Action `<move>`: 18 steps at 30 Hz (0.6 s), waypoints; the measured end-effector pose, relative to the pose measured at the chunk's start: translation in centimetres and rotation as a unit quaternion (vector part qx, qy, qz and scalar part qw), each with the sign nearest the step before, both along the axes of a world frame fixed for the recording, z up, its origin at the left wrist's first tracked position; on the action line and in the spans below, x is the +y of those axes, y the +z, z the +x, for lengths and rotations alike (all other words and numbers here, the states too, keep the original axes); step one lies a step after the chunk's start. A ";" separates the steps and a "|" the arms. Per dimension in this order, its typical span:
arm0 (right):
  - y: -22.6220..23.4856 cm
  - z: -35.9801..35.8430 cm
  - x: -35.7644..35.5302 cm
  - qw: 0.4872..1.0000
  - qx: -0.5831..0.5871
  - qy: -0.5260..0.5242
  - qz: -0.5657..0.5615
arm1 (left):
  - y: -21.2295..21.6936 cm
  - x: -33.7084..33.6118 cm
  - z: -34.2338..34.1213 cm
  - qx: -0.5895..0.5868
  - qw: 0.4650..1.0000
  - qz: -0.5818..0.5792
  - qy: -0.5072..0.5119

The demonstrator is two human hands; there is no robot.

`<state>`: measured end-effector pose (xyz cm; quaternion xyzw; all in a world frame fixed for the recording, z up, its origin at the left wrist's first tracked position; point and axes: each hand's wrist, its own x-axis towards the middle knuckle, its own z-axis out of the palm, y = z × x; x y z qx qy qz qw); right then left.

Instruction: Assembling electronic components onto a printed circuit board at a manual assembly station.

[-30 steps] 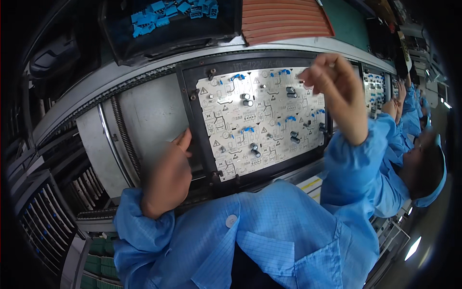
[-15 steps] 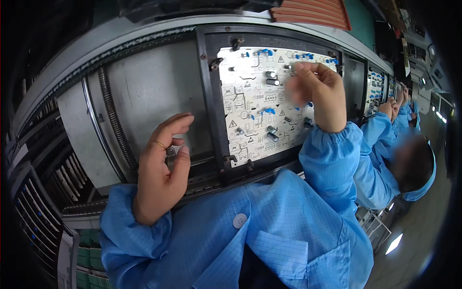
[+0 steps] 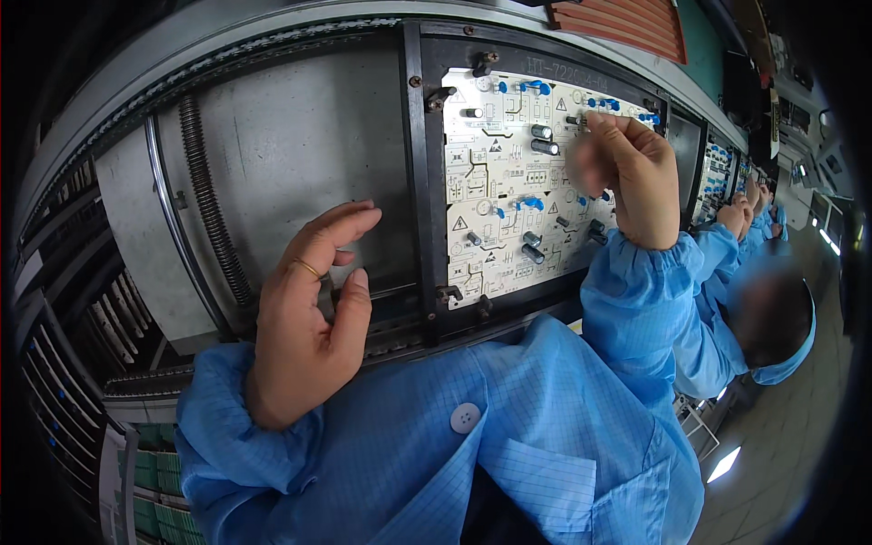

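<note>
A white circuit board point(image 3: 490, 195) sits in a black frame point(image 3: 421, 173), with blue disc parts and dark cylindrical capacitors point(image 3: 545, 146) standing on it. Over its upper right part is my right hand point(image 3: 640, 173), thumb and index finger pinched together close to the surface. Whatever they pinch is too small or too hidden to make out, and the other fingers are blurred. My left hand point(image 3: 313, 309), with a ring on one finger, hovers left of the frame. Its fingers are bent and apart from the thumb, and nothing is in it.
A metal conveyor with a coiled spring point(image 3: 209, 200) and a rod point(image 3: 177, 218) lies to the left. Slotted racks point(image 3: 68, 400) stand at far left, and an orange-brown ribbed tray point(image 3: 627, 27) lies beyond the rail. At right, a person in blue point(image 3: 718, 300) works beside further boards.
The board and its black frame have shifted right relative to the coiled spring. My right hand has moved right with them, still pinched. My left hand stays open, a little farther right.
</note>
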<state>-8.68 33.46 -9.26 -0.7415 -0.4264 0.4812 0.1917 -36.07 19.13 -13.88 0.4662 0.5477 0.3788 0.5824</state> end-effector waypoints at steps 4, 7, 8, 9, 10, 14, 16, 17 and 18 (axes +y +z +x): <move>-0.2 -0.8 -0.7 0.999 -0.030 -0.008 0.043 | 0.1 0.0 0.0 0.004 1.000 0.007 -0.004; -1.0 -1.5 -1.7 0.995 -0.038 -0.015 0.093 | 0.3 0.1 -0.1 0.007 1.000 -0.006 -0.008; -1.2 -1.7 -1.9 0.993 -0.037 -0.014 0.107 | 0.3 0.1 -0.1 0.011 1.000 -0.011 -0.008; -1.3 -1.8 -2.1 0.992 -0.036 -0.013 0.121 | 0.3 0.1 -0.1 0.014 1.000 -0.016 -0.008; -1.5 -1.9 -2.2 0.991 -0.030 -0.013 0.127 | 0.4 0.1 -0.1 0.012 1.000 -0.025 -0.008; -1.2 -2.5 -2.3 0.989 -0.077 -0.019 0.122 | 0.7 0.2 -0.6 0.011 0.998 -0.057 -0.040; -1.4 -2.4 -2.2 0.989 -0.092 -0.016 0.113 | 0.6 0.3 -0.7 0.011 0.998 -0.054 -0.043; -1.3 -2.4 -2.1 0.989 -0.091 -0.017 0.116 | 0.6 0.3 -0.7 0.012 0.997 -0.057 -0.044; -1.2 -2.4 -2.0 0.990 -0.092 -0.018 0.108 | 0.7 0.3 -0.7 0.014 0.997 -0.054 -0.044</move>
